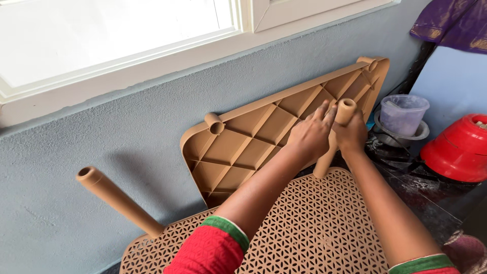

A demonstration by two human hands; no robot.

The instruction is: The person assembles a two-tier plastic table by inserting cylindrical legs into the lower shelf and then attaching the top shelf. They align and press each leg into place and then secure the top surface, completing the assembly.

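Head view, my only one. Both hands are on one tan plastic tube leg (332,139) standing tilted in the far right corner of the perforated shelf panel (314,228). The leg is a smooth hollow cylinder, open at the top end, same tan as the panel. My right hand (351,134) is wrapped closed around the leg's upper part, just under the open mouth. My left hand (310,134) presses against the leg from the left, fingers half curled and partly spread, fingertips touching the tube near its top; I can't tell whether it fully grips.

Counts: two legs visible. The second leg (119,202) sticks out slanted from the panel's far left corner, untouched. Two panels: the perforated one under my arms, lattice pattern of small holes, and a ribbed panel (258,137) leaning underside-out against the blue-grey wall (101,152) just beyond the perforated panel. It shows diamond ribbing and two round corner sockets.

Right of the perforated panel: one clear plastic tub (403,114) sitting in a steel bowl (401,136), one red bowl (459,149) upturned. Purple cloth (454,23) hangs above those. White window frame (152,56) above the wall.
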